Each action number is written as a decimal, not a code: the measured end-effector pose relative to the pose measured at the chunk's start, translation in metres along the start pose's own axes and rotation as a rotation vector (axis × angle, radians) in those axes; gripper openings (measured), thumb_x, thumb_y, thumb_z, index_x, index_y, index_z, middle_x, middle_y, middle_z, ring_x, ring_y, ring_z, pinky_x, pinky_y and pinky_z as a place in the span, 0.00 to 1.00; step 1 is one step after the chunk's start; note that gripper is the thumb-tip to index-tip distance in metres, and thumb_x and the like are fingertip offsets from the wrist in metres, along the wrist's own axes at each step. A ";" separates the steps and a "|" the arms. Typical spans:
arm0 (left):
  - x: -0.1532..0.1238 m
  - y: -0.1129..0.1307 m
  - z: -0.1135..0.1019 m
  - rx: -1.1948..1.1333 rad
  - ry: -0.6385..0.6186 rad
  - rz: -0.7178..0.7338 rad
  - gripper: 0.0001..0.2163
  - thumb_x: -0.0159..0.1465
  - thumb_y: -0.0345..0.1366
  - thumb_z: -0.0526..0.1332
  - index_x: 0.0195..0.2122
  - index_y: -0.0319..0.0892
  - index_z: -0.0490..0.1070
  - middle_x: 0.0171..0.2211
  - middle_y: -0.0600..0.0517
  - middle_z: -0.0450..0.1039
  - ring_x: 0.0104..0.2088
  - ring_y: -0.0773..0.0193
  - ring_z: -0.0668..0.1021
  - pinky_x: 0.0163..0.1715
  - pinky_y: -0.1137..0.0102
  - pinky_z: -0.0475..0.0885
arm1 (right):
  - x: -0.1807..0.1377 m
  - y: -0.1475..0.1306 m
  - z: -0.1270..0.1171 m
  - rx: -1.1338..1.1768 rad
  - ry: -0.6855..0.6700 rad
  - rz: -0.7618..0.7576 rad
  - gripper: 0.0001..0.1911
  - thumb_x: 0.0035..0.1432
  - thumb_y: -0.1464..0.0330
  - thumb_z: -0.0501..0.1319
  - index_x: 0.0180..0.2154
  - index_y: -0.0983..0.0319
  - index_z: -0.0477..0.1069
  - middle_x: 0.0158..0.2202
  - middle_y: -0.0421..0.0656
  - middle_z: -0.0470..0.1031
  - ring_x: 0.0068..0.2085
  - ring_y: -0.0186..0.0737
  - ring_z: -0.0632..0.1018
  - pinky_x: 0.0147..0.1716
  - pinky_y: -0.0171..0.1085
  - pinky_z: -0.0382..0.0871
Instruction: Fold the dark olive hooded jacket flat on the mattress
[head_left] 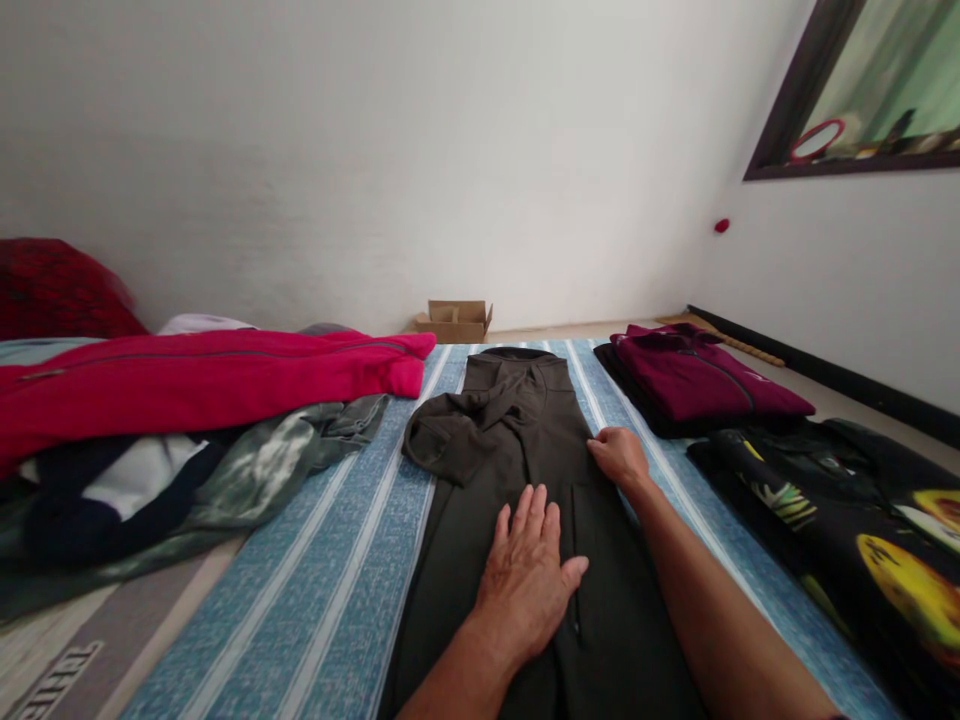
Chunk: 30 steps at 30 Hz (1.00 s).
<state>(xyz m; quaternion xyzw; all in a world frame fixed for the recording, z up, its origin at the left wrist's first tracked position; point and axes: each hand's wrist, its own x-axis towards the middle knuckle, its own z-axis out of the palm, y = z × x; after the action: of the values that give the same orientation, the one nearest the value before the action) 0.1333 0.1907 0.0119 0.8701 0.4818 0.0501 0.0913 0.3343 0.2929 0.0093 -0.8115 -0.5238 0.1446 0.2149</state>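
Observation:
A dark olive-brown garment [517, 450] lies lengthwise on the blue striped bed cover [337, 560], one sleeve folded in at its upper left. My left hand [529, 580] rests flat on the middle of the garment, fingers stretched out and close together. My right hand [619, 457] sits at the garment's right edge, its fingers curled down onto the cloth's border; whether it pinches the fabric I cannot make out.
A pile of clothes with a bright pink jacket [202, 380] on top fills the left side. A folded maroon garment [697, 380] and a dark fruit-print cloth [847, 520] lie on the right. A small cardboard box [456, 321] stands on the floor by the white wall.

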 end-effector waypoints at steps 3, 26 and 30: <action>0.000 0.002 -0.002 -0.004 -0.015 -0.010 0.31 0.65 0.53 0.43 0.63 0.37 0.52 0.65 0.45 0.44 0.65 0.55 0.45 0.62 0.53 0.46 | -0.003 -0.001 0.000 -0.038 0.006 -0.005 0.13 0.53 0.63 0.55 0.30 0.61 0.76 0.33 0.47 0.78 0.38 0.45 0.77 0.29 0.34 0.63; -0.001 0.004 0.000 -0.039 -0.074 -0.009 0.35 0.62 0.56 0.43 0.64 0.36 0.49 0.66 0.43 0.39 0.65 0.53 0.41 0.62 0.51 0.42 | -0.012 -0.011 0.029 -0.330 -0.121 -0.406 0.30 0.65 0.56 0.41 0.62 0.65 0.51 0.65 0.52 0.48 0.64 0.47 0.50 0.58 0.52 0.44; -0.001 0.003 0.001 -0.055 -0.069 -0.003 0.35 0.62 0.57 0.43 0.64 0.37 0.48 0.66 0.44 0.39 0.65 0.54 0.41 0.62 0.51 0.41 | -0.016 -0.011 0.025 -0.347 -0.061 -0.365 0.31 0.64 0.54 0.41 0.61 0.66 0.53 0.65 0.53 0.49 0.64 0.48 0.51 0.58 0.54 0.42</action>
<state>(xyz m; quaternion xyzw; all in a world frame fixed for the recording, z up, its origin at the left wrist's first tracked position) 0.1353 0.1880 0.0117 0.8678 0.4779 0.0331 0.1320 0.3075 0.2871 -0.0067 -0.7235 -0.6848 0.0358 0.0793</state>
